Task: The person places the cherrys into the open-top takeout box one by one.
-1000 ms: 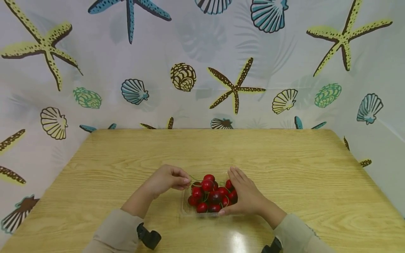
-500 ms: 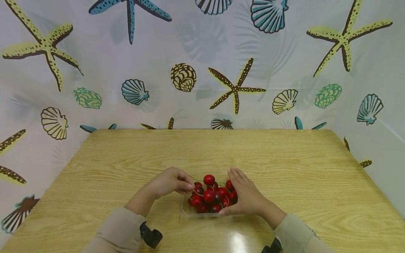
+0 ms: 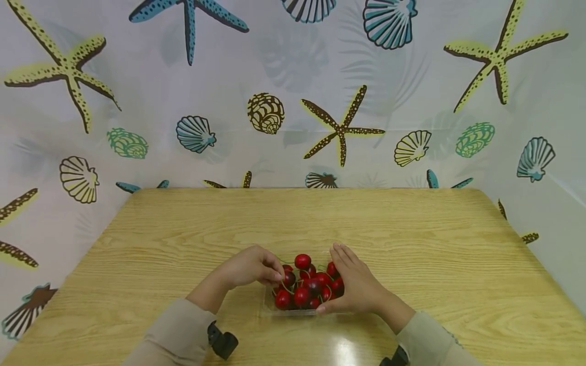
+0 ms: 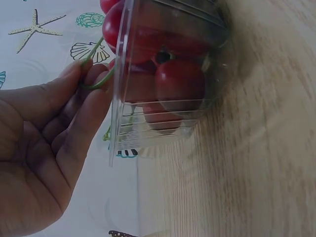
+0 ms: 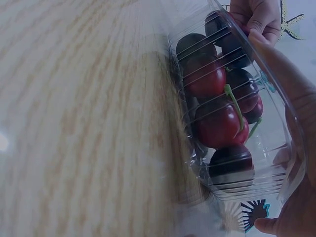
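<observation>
A clear plastic box (image 3: 293,312) full of red cherries (image 3: 302,297) lies on the table in the head view. My left hand (image 3: 254,267) is at the box's left end, thumb and fingers pinching a green cherry stem (image 4: 104,78) just outside the rim. Several dark and bright cherries (image 4: 180,81) show through the ribbed wall in the left wrist view. Across the right end, my right hand (image 3: 354,284) holds the box, thumb at the near side and fingers at the far side. It hides part of that end.
The wooden table (image 3: 183,218) runs back to a white cloth (image 3: 220,76) printed with starfish and shells. Black wrist cameras (image 3: 223,343) sit at both beige cuffs (image 3: 183,325).
My left hand has moved right and slightly nearer, over the box's left end. Cherries there have shifted, some toward the near side. My right hand stays in place.
</observation>
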Tool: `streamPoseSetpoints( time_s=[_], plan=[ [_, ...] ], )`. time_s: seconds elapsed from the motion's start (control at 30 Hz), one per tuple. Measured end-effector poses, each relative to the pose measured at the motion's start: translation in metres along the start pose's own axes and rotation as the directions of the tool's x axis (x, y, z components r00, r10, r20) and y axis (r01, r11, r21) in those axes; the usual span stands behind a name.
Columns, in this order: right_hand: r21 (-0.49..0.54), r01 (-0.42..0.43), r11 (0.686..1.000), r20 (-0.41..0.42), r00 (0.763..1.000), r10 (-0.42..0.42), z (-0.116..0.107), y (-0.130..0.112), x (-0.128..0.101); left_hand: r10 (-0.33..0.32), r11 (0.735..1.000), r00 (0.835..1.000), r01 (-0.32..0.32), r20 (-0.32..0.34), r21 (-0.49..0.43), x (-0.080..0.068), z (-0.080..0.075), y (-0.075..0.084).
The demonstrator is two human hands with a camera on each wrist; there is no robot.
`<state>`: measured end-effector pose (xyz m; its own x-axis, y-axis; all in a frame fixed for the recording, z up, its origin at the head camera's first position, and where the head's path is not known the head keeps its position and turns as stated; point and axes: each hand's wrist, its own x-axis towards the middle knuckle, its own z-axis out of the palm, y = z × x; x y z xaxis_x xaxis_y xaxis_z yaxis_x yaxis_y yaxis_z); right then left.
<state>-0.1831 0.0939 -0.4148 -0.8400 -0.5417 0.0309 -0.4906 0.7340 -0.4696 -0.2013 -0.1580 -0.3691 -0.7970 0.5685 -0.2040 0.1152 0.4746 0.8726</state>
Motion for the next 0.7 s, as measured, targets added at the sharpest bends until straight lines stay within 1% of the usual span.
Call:
streamPoseSetpoints(
  time_s=[0.13, 0.23, 0.4, 0.53, 0.57, 0.7],
  plan=[
    [-0.014, -0.004, 1.000, 0.000, 1.000, 0.004, 0.0004, 0.0002, 0.0004, -0.012, 0.999, 1.000, 0.011, 0.019, 0.038, 0.0020, 0.0011, 0.0010],
    [-0.017, -0.005, 1.000, 0.001, 1.000, 0.005, 0.0005, 0.0002, 0.0006, -0.018, 0.999, 1.000, 0.017, 0.020, 0.051, 0.0035, 0.0018, 0.0017],
    [-0.016, 0.001, 1.000, 0.003, 1.000, -0.001, 0.0001, -0.0002, 0.0002, -0.030, 0.999, 0.999, 0.030, 0.011, 0.034, 0.0036, 0.0024, 0.0032],
    [-0.011, -0.002, 1.000, 0.004, 1.000, 0.002, 0.0001, -0.0002, -0.0002, -0.028, 0.999, 1.000, 0.027, 0.003, 0.026, 0.0029, 0.0015, 0.0032],
    [-0.008, -0.003, 1.000, 0.004, 1.000, 0.003, 0.0000, -0.0004, -0.0004, -0.016, 0.999, 1.000, 0.016, 0.003, 0.037, 0.0025, 0.0010, 0.0031],
    [-0.004, -0.005, 1.000, 0.004, 1.000, 0.005, -0.0003, -0.0008, -0.0007, -0.027, 0.999, 0.999, 0.028, -0.024, 0.041, 0.0029, 0.0010, 0.0029]
  ],
)
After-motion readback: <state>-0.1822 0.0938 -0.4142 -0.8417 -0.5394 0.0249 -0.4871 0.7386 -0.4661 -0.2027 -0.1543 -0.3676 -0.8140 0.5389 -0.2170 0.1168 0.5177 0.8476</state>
